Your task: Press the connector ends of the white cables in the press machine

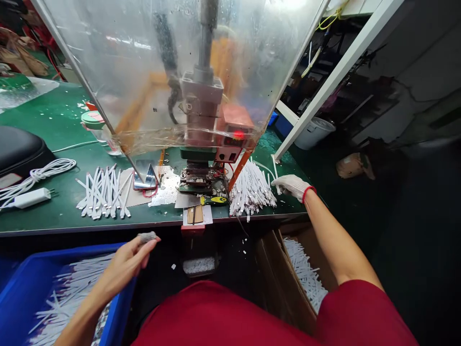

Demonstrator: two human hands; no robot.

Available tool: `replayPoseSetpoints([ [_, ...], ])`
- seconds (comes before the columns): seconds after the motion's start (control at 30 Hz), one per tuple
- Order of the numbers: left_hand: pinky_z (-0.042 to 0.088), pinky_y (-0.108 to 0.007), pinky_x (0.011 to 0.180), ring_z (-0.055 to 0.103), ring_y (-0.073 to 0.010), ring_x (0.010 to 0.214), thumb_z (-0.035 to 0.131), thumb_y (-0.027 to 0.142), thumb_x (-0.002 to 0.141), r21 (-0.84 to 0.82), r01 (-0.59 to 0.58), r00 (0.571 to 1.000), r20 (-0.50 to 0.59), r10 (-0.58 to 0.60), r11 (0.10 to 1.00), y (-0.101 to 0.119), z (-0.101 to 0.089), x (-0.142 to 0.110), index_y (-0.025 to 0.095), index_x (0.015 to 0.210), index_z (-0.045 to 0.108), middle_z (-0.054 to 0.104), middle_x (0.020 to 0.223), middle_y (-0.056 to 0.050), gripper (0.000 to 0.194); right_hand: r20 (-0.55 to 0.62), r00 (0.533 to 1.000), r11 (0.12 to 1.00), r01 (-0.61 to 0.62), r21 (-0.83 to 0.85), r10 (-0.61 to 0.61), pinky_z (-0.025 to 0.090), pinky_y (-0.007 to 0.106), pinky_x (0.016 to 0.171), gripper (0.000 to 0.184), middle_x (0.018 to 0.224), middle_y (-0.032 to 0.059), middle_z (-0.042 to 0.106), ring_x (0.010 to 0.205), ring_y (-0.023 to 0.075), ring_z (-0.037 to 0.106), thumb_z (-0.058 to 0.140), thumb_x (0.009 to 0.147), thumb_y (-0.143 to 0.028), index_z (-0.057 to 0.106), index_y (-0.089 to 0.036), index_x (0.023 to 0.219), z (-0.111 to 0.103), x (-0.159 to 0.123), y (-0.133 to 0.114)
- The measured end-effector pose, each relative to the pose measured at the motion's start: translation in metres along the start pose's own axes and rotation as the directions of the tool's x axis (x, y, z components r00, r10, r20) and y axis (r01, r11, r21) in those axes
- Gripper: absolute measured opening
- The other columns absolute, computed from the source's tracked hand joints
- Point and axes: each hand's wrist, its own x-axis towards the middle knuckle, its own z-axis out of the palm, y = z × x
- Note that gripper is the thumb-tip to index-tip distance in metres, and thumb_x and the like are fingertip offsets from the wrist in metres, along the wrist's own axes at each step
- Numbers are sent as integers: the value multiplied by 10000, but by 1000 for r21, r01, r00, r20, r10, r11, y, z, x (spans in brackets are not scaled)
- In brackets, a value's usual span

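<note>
My left hand (139, 254) is in the air before the table edge, beside a blue bin (124, 288). Its index finger wears a grey wrap, and the thumb lies close against it with the other fingers curled; I see nothing held. On the table's right side, my right hand (292, 186), in a white glove with a red cuff, closes on a short white cable (275, 168) at the edge of a large cable pile (250, 192). The glove partly hides that cable. Between my hands stands a press (200, 108) behind a cloudy clear shield.
A smaller cable pile (104, 192) and a phone (145, 175) lie left of the press. A yellow-black screwdriver (214, 201) rests at its base. A carton (275, 269) of cables stands below right. A white metal post (331, 86) rises near my right hand.
</note>
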Motion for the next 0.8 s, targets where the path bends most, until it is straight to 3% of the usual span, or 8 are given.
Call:
replayPoseSetpoints([
  [0.03,296,-212,439,428,-111,450,491,669,827,-30,-4,995,97,6,1000,6,12,-2,149,1108,598,469,548,60,600,19,1000,983,-20,181,17,313,199,405,209,575,43,559,461,83,425,678,754,-315,646,-127,669,0,-9,2],
  [0.1,308,-205,449,447,-101,456,474,648,855,-69,-18,966,258,35,997,20,39,-5,142,1087,614,492,563,50,574,65,998,865,-36,501,3,278,184,378,215,598,23,541,459,63,394,757,688,-306,655,-119,719,7,-32,-2],
  [0.17,328,-201,455,466,-93,458,466,627,874,-118,-37,912,402,82,992,37,66,-5,138,1062,626,521,579,38,548,94,994,735,-23,678,-56,284,170,378,281,632,11,546,475,56,414,817,635,-320,667,-123,768,23,-62,-14],
  [0.27,383,-202,471,514,-97,489,466,600,889,-219,-88,853,488,187,972,64,101,-3,139,1047,620,583,634,14,511,192,964,697,-8,717,-186,347,163,422,315,658,6,578,501,59,468,803,686,-398,669,-141,808,58,-114,-41],
  [0.37,442,-211,492,565,-106,522,479,575,894,-275,-178,856,430,287,945,81,123,5,141,944,602,642,701,-21,454,335,887,752,20,659,-317,408,183,474,333,662,25,630,524,83,523,717,776,-470,666,-144,818,94,-159,-64],
  [0.5,473,-220,484,602,-120,501,475,577,894,-328,-163,882,374,286,931,78,130,11,155,783,532,667,668,-45,440,364,847,782,92,616,-386,462,211,515,364,695,36,664,557,110,567,673,808,-485,684,-141,924,126,-185,-81],
  [0.63,506,-240,503,638,-142,509,513,592,869,-422,-38,895,389,218,906,69,122,2,143,828,551,675,646,-49,452,359,840,769,103,631,-406,466,215,515,353,674,34,656,561,121,579,661,813,-487,682,-142,887,140,-185,-88],
  [0.8,544,-271,575,688,-177,590,619,631,777,-470,49,931,342,130,881,66,117,-7,129,739,562,707,703,-97,506,337,839,793,168,585,-426,472,227,506,301,694,31,659,559,131,574,644,825,-466,689,-171,859,157,-185,-90],
])
